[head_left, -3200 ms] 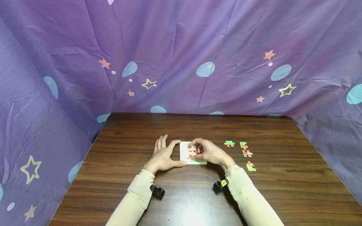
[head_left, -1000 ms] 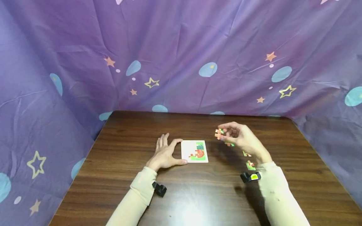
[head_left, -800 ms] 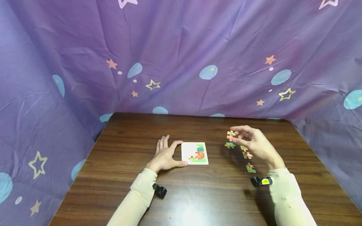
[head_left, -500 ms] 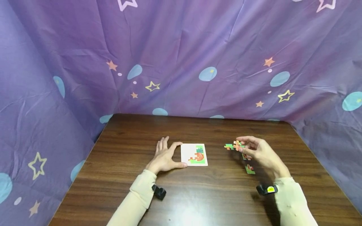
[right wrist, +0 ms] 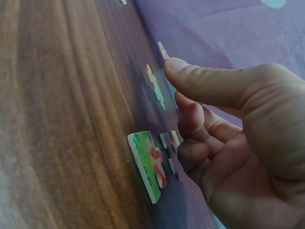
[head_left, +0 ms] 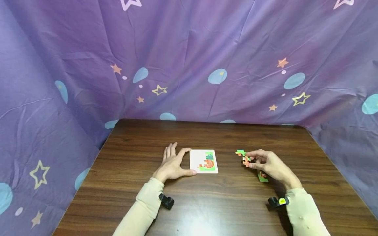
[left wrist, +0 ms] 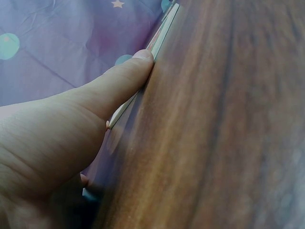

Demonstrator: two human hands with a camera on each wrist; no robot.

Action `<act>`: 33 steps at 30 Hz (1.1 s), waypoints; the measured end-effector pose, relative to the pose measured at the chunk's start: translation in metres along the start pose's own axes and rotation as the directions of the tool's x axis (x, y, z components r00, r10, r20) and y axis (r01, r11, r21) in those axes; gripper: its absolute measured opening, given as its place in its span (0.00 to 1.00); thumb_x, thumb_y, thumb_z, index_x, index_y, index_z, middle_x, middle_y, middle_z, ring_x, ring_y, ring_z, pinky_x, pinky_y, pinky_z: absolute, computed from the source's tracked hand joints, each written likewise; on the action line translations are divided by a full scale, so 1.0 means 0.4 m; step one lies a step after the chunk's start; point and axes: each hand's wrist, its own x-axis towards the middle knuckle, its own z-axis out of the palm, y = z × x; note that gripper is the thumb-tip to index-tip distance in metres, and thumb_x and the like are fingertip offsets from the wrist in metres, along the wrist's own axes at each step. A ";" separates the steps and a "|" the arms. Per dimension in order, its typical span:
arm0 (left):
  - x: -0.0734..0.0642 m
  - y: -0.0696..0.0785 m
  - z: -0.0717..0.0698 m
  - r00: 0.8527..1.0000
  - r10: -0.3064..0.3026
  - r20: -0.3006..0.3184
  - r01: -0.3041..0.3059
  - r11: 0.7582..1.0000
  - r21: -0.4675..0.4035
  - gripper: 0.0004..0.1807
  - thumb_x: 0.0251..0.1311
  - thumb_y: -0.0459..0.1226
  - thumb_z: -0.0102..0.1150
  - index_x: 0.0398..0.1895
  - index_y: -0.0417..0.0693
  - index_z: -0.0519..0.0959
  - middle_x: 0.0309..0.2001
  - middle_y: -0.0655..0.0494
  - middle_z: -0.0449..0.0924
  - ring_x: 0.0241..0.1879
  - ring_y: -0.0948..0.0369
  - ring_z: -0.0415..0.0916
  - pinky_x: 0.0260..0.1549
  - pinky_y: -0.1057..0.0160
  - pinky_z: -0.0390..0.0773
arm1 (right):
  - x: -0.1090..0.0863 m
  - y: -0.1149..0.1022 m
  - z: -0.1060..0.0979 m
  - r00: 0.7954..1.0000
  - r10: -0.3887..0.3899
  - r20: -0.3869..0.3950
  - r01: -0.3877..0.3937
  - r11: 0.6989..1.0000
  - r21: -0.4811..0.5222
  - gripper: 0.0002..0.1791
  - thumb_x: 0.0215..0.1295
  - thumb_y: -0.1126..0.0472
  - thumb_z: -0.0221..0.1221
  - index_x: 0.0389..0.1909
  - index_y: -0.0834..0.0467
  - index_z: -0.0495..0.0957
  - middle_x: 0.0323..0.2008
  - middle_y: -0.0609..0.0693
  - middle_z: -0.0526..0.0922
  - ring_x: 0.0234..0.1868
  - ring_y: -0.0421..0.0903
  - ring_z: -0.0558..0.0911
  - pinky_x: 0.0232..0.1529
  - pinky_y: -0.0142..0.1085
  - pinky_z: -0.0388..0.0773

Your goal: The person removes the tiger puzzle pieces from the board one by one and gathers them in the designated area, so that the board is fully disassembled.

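A white puzzle board (head_left: 195, 161) lies on the table, with joined red and green pieces on its right part. My left hand (head_left: 171, 167) holds it at its left side, thumb on the near edge and index finger at the far corner. To the right, my right hand (head_left: 271, 166) pinches a red and white puzzle piece (head_left: 246, 161) between thumb and index finger. In the right wrist view the held puzzle piece (right wrist: 163, 50) shows edge-on at the thumb tip. Below it lie a green and orange piece (right wrist: 155, 88) and a green and red corner piece (right wrist: 147, 164).
On the brown wooden table (head_left: 206, 196) another loose piece (right wrist: 170, 150) lies partly hidden behind the right hand's fingers. A purple cloth (head_left: 183, 59) with stars hangs behind the table and at both sides.
My right hand has lifted the puzzle piece from above the board and carried it right, then down among the loose pieces. The left hand stays at the board.
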 end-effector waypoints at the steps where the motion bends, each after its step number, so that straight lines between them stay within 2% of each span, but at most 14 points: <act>1: 0.000 0.000 0.000 1.000 0.002 -0.003 -0.002 1.000 -0.002 0.57 0.50 0.66 0.84 0.83 0.67 0.67 0.88 0.29 0.37 0.88 0.31 0.30 0.86 0.34 0.30 | 0.001 0.001 0.000 1.000 -0.003 0.005 0.003 1.000 -0.010 0.21 0.71 0.60 0.76 0.62 0.59 0.87 0.34 0.51 0.85 0.30 0.38 0.80 0.24 0.33 0.79; 8: -0.001 0.001 -0.003 1.000 0.013 -0.020 -0.013 1.000 -0.022 0.57 0.49 0.65 0.85 0.82 0.66 0.68 0.88 0.27 0.38 0.88 0.29 0.31 0.85 0.33 0.30 | 0.002 -0.001 0.001 0.996 0.051 0.078 -0.051 0.999 0.007 0.24 0.73 0.61 0.74 0.66 0.62 0.84 0.27 0.51 0.83 0.19 0.40 0.77 0.17 0.37 0.78; 14: -0.005 0.006 -0.005 1.000 0.018 -0.022 -0.019 0.999 -0.039 0.56 0.50 0.63 0.85 0.82 0.65 0.68 0.88 0.26 0.38 0.87 0.27 0.32 0.85 0.31 0.30 | 0.001 -0.006 0.003 0.991 0.078 0.106 -0.080 0.997 0.017 0.25 0.74 0.63 0.72 0.69 0.63 0.83 0.26 0.52 0.83 0.17 0.39 0.74 0.16 0.35 0.75; 18: -0.006 0.008 -0.005 1.000 0.003 -0.006 -0.003 1.000 -0.025 0.56 0.50 0.65 0.84 0.82 0.67 0.67 0.88 0.27 0.37 0.87 0.28 0.31 0.85 0.32 0.30 | 0.001 -0.008 0.003 0.991 0.091 0.099 -0.089 0.996 -0.017 0.25 0.74 0.62 0.73 0.68 0.62 0.84 0.31 0.54 0.86 0.17 0.39 0.74 0.17 0.35 0.75; 21: -0.004 0.006 -0.004 1.000 -0.007 0.004 0.007 1.000 -0.016 0.57 0.51 0.66 0.84 0.83 0.68 0.67 0.88 0.28 0.36 0.88 0.29 0.30 0.85 0.33 0.29 | 0.002 -0.009 0.004 0.993 0.084 0.086 -0.078 0.995 -0.067 0.24 0.73 0.62 0.73 0.68 0.61 0.85 0.43 0.57 0.89 0.18 0.38 0.75 0.19 0.34 0.76; 25: 0.000 0.004 -0.004 1.000 -0.013 0.015 0.013 1.000 -0.010 0.57 0.50 0.66 0.84 0.83 0.68 0.66 0.89 0.28 0.35 0.88 0.30 0.29 0.86 0.35 0.28 | 0.004 -0.011 0.008 0.996 0.057 0.066 -0.047 0.987 -0.152 0.23 0.72 0.63 0.74 0.66 0.60 0.86 0.54 0.60 0.88 0.22 0.37 0.76 0.24 0.34 0.78; 29: 0.000 0.005 -0.005 1.000 -0.011 0.019 0.012 1.000 -0.012 0.57 0.51 0.66 0.84 0.83 0.68 0.66 0.89 0.28 0.35 0.88 0.30 0.29 0.86 0.34 0.28 | 0.006 -0.013 0.011 0.997 0.045 0.057 -0.033 0.979 -0.201 0.23 0.72 0.63 0.74 0.66 0.58 0.87 0.53 0.60 0.88 0.23 0.36 0.76 0.28 0.34 0.78; 33: 0.000 0.006 -0.005 1.000 -0.012 0.017 0.012 1.000 -0.008 0.57 0.50 0.65 0.84 0.83 0.68 0.67 0.89 0.28 0.36 0.88 0.30 0.30 0.86 0.34 0.28 | 0.006 -0.013 0.013 0.997 0.055 0.058 -0.043 0.980 -0.194 0.22 0.72 0.63 0.74 0.66 0.57 0.87 0.53 0.59 0.88 0.22 0.37 0.76 0.27 0.34 0.78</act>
